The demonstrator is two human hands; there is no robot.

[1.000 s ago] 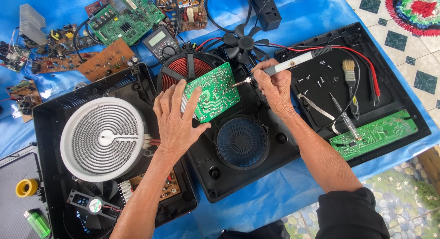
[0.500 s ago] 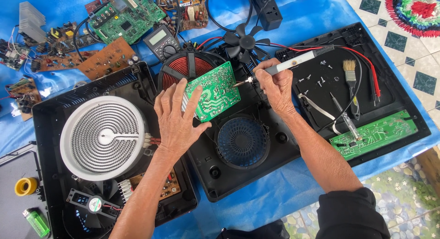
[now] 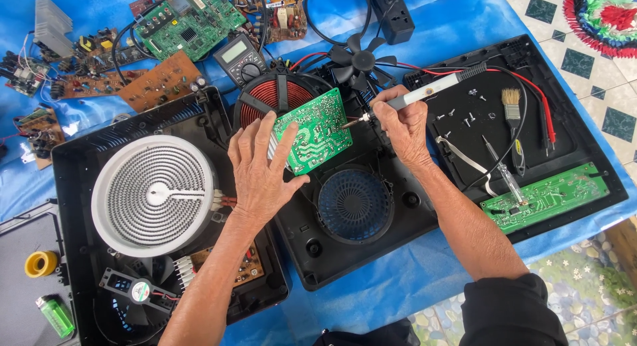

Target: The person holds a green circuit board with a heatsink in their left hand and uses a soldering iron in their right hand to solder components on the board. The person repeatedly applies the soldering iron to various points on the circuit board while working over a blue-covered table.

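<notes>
At the far left edge a yellow roll of tape (image 3: 40, 263) and a green lighter (image 3: 56, 315) lie on a grey panel. Next to them sits an open black cooker housing (image 3: 73, 187) with a white ribbed heating disc (image 3: 154, 195) inside and a small black fan (image 3: 133, 291) below it. Above, on the blue sheet (image 3: 424, 266), lie a brown circuit board (image 3: 159, 80), a large green board (image 3: 189, 21) and a multimeter (image 3: 240, 57).

The left hand (image 3: 262, 170) rests palm down near the middle, its fingers (image 3: 282, 143) spread apart and pressing on the lower left edge of the small green circuit board (image 3: 313, 130), with the thumb against its lower edge. That board lies tilted across a red copper coil (image 3: 269, 94) and the second black housing (image 3: 371, 213), just above a round blue fan grille (image 3: 352, 205).

The right hand (image 3: 401, 124) has its fingers clamped around a soldering iron (image 3: 424, 92), whose tip touches the board's right edge. A black loose fan (image 3: 361, 57) sits above.

Further right, a black lid (image 3: 570, 153) holds scattered screws (image 3: 464, 117), a brush (image 3: 512, 107), tweezers (image 3: 464, 161), a screwdriver (image 3: 504, 177) and a long green board (image 3: 547, 197)
</notes>
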